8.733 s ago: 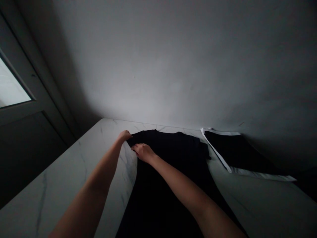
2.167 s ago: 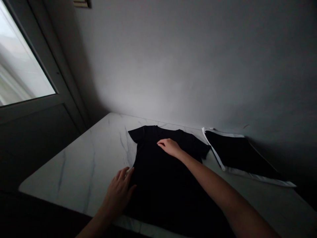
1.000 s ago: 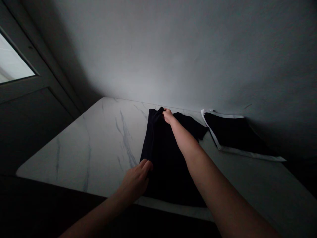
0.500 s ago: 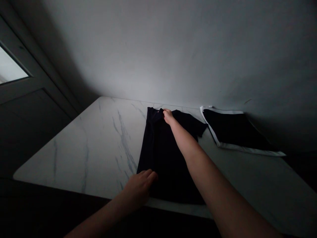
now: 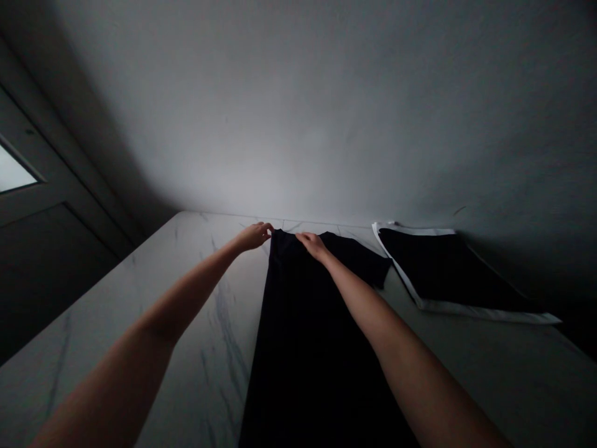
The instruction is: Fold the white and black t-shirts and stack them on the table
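View: head camera, the only one I have, looking forward and down from my position at the controls.

Left hand (image 5: 254, 236): fingers curled and pinched on the upper left corner of the T-shirt (image 5: 303, 348), at the far end of the garment; the hand is closed on that corner, though the dim light hides the exact hold.

Right hand (image 5: 313, 246): closed on the top edge of the T-shirt, just right of the left hand and near the collar; the fingertips (image 5: 301, 236) press into the dark fabric.

T-shirt: black, lying on the tabletop (image 5: 205, 348), its top edge close to the wall (image 5: 298, 124). The body runs from that edge toward me and past the bottom of the frame. One sleeve (image 5: 373, 264) juts out to the right, below the right hand. The fabric is too dark to show its folds.

Tabletop: white marble with gray veins, its far edge against the wall.

Black cloth (image 5: 433, 267): a flat piece with a white border, on the tabletop at the right, near the sleeve but apart from it.

Door (image 5: 56, 168): dark, at the left of the tabletop, with a bright glass pane (image 5: 12, 177) at the frame's edge.
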The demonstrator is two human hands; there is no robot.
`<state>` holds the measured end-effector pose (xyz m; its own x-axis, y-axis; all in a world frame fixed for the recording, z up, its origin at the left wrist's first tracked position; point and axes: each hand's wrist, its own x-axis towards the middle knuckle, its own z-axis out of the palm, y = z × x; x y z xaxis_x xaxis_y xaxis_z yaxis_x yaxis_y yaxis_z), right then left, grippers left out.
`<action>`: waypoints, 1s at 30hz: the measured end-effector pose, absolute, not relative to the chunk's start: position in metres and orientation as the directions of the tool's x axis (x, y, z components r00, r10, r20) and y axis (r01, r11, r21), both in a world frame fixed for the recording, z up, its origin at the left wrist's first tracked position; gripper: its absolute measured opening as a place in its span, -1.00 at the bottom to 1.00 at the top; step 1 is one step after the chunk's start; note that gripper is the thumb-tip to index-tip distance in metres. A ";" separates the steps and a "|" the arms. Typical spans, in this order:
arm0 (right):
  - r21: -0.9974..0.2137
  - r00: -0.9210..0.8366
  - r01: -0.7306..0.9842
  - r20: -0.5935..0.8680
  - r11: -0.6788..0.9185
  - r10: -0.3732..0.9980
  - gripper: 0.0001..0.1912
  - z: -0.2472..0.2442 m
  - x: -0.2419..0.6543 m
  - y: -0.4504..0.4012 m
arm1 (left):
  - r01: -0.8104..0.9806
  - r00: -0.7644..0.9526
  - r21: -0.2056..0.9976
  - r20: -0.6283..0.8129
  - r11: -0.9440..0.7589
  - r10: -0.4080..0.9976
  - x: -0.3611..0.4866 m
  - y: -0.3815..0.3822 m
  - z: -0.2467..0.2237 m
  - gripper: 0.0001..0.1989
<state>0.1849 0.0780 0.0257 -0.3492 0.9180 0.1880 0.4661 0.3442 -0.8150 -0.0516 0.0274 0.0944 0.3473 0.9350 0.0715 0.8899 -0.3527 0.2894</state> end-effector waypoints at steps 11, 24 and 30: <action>-0.780 -0.566 0.366 0.245 0.507 0.787 -0.88 0.034 0.206 0.078 | 0.909 0.385 0.207 -0.091 -0.361 0.918 -0.045 0.128 0.075 -0.81; -0.601 -0.623 0.566 0.136 0.564 0.770 -0.78 0.040 0.232 0.072 | 0.905 0.396 0.188 -0.044 -0.382 0.917 -0.028 0.124 0.057 -0.87; -0.360 -0.613 0.631 0.311 0.687 0.726 -0.67 0.056 0.198 0.049 | 0.924 0.348 0.122 0.125 -0.363 0.929 -0.017 0.101 0.049 -0.81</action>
